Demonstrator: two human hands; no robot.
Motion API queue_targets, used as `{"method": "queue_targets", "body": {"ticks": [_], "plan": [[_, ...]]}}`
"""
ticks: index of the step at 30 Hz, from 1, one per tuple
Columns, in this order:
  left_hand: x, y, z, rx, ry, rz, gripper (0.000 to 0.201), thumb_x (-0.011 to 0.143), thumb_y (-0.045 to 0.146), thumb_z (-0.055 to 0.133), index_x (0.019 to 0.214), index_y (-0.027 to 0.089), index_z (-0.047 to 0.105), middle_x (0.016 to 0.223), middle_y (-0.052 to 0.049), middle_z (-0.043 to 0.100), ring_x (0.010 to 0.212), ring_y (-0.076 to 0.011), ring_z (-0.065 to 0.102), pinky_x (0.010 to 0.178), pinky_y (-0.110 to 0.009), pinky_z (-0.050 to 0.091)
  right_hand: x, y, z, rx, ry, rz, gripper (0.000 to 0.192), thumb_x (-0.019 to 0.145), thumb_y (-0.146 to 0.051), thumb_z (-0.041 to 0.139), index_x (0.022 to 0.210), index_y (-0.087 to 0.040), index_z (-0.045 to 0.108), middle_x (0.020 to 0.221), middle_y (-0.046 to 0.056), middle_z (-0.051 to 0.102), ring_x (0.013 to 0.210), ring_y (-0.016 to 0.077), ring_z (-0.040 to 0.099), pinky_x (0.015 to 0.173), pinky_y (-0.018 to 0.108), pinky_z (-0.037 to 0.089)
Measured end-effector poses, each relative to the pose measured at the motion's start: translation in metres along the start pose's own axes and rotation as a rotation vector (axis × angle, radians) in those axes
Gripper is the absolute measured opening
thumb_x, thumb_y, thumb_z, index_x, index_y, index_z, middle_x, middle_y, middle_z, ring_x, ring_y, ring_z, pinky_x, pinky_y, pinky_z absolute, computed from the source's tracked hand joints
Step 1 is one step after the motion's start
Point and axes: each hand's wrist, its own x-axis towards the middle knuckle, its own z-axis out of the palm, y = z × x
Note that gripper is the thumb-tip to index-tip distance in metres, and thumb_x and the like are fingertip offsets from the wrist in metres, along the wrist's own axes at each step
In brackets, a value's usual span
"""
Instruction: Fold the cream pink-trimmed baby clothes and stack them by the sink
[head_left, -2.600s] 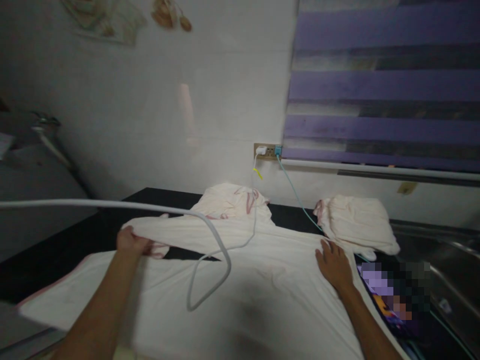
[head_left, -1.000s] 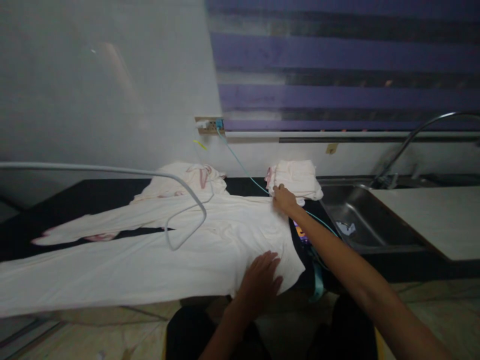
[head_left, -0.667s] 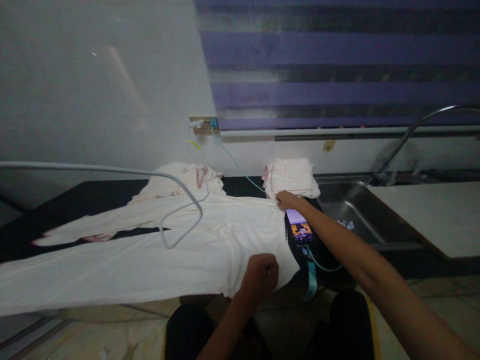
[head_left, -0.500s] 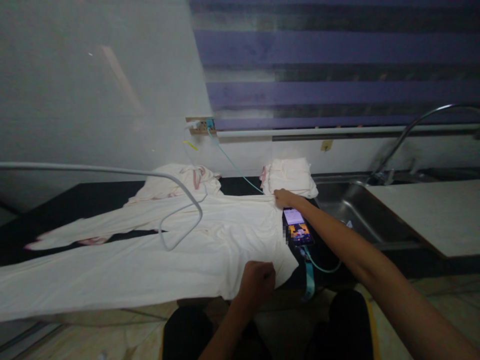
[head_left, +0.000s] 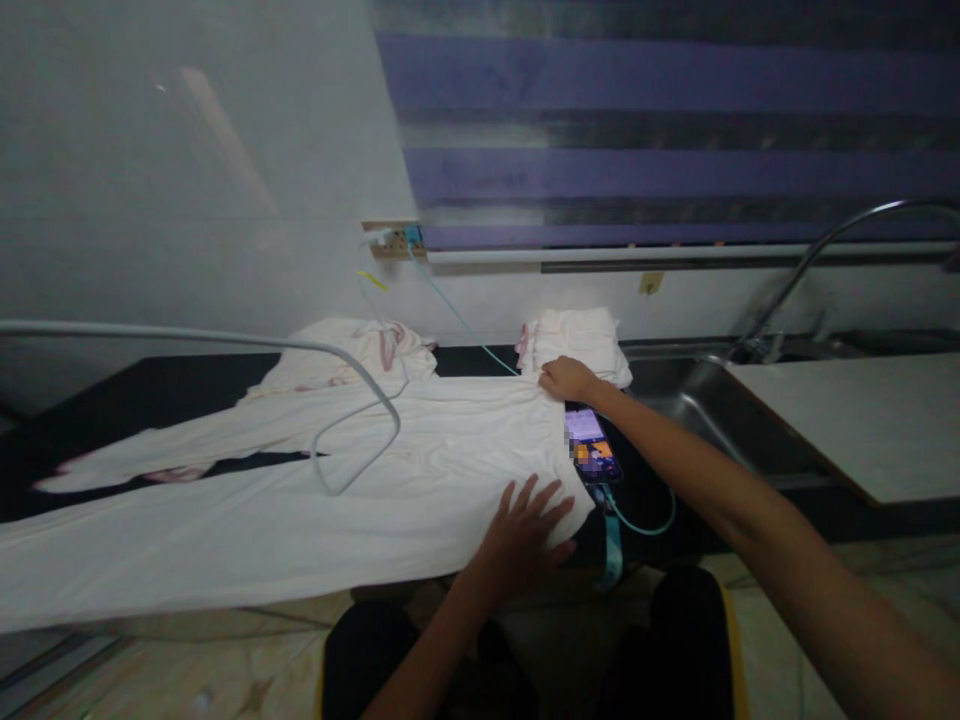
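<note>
A pair of white trousers (head_left: 390, 500) lies spread over the black counter, waist at the right and legs stretching left. My left hand (head_left: 525, 530) rests flat on the near part of the waist, fingers spread. At the far corner of the waistband, my right hand (head_left: 564, 380) is closed on the cloth. Just behind that hand sits a folded stack of white cloth (head_left: 581, 335) with pinkish edges. A lit phone (head_left: 592, 445) lies right of the waistband, partly under my right forearm.
More white cloth with pink trim (head_left: 345, 350) is heaped at the back left. A grey cable (head_left: 352, 365) loops above the trousers. A teal charging cord (head_left: 461, 320) runs from the wall socket (head_left: 394, 240). At right are a steel sink (head_left: 686, 400), a faucet (head_left: 814, 245) and a pale board (head_left: 862, 420).
My left hand has gone from a closed fist to spread fingers flat on the trousers. My right hand keeps its hold at the waistband corner. The view has shifted slightly.
</note>
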Motion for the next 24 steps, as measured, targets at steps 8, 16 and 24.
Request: {"method": "queue_targets", "body": {"ticks": [8, 16, 24], "plan": [[0.030, -0.002, 0.002, -0.096, 0.069, -0.036, 0.051, 0.102, 0.039, 0.057, 0.152, 0.027, 0.055, 0.162, -0.013, 0.053, 0.153, -0.0396, 0.043, 0.121, -0.066, 0.039, -0.047, -0.002, -0.016, 0.084, -0.055, -0.223, 0.047, 0.107, -0.052, 0.052, 0.133, -0.014, 0.061, 0.131, 0.020, 0.071, 0.120, 0.0306, 0.067, 0.101, 0.035, 0.048], [0.027, -0.002, 0.001, -0.046, 0.080, 0.003, 0.057, 0.101, 0.038, 0.058, 0.157, 0.030, 0.050, 0.162, -0.013, 0.052, 0.150, -0.0379, 0.047, 0.123, -0.064, 0.035, -0.151, -0.032, -0.013, 0.049, -0.024, -0.422, 0.022, 0.098, -0.014, 0.058, 0.118, -0.016, 0.066, 0.119, 0.014, 0.067, 0.109, 0.0244, 0.063, 0.093, 0.033, 0.048], [0.026, -0.005, 0.004, -0.292, 0.147, -0.006, 0.039, 0.101, 0.038, 0.057, 0.136, 0.027, 0.071, 0.138, -0.015, 0.072, 0.132, -0.0367, 0.064, 0.115, -0.058, 0.045, -0.221, -0.054, 0.035, 0.067, 0.004, -0.145, 0.034, 0.091, -0.005, 0.056, 0.116, -0.021, 0.072, 0.129, 0.014, 0.065, 0.124, 0.0290, 0.056, 0.101, 0.042, 0.043]]}}
